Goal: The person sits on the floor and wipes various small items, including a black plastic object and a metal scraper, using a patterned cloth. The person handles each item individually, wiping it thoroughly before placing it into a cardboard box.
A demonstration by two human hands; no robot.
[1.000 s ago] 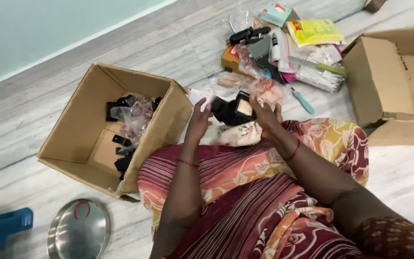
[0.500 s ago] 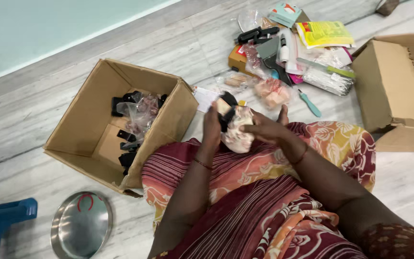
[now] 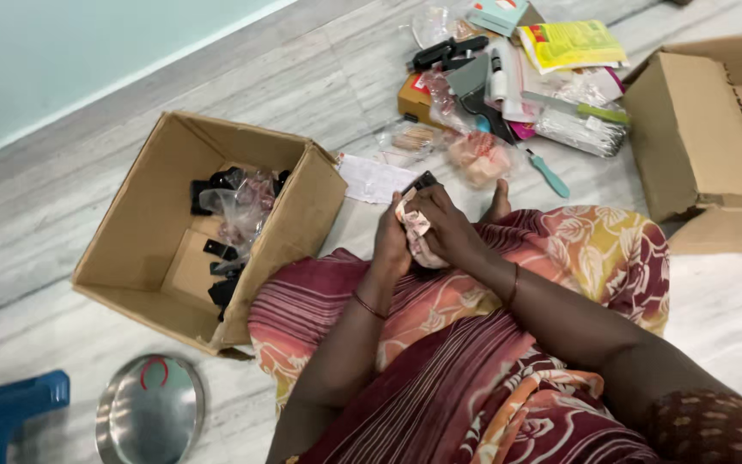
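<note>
Floral cloth wrapping small black part; left hand and right hand fingers clenching it, brown cardboard box open at 9 o'clock.

A seated person in a maroon and orange patterned garment presses both hands together over the lap: the left hand and right hand close their grip around a small black object wrapped in pale floral cloth, only its dark tip showing above the fingers. To the left, an open brown cardboard box holds black plastic pieces and a clear plastic bag. A second brown cardboard box lies on its side at right. Scattered packets and tools cover the grey marble floor beyond; a round steel plate sits near the bottom edge.
</note>
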